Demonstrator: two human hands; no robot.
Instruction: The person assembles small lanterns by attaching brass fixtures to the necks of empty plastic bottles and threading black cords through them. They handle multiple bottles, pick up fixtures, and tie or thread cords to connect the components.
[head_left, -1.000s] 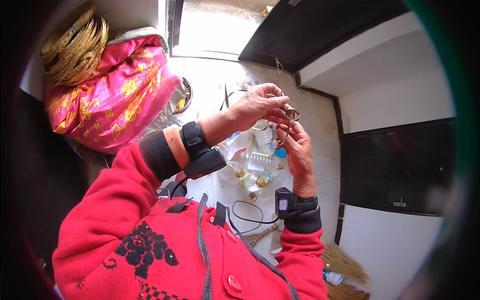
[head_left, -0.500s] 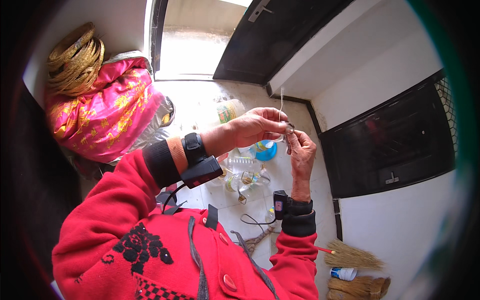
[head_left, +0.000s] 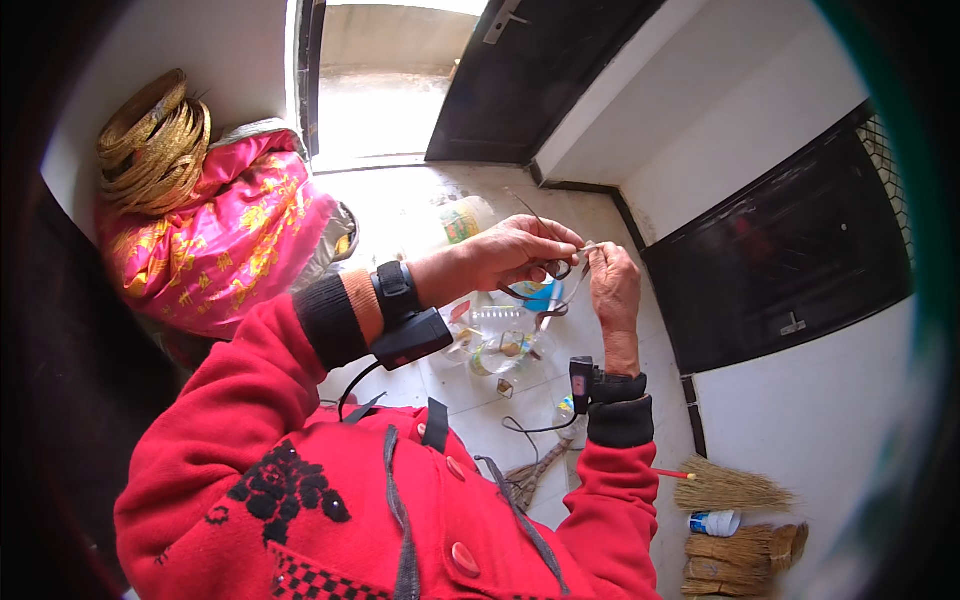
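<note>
Both hands meet in front of the chest. The left hand (head_left: 520, 255) pinches a thin dark strip (head_left: 545, 290), which loops just below its fingers. The right hand (head_left: 612, 285) closes on the strip's pale end, fingertips touching the left's. Below the hands, clear plastic bottles (head_left: 495, 335) lie on the floor.
</note>
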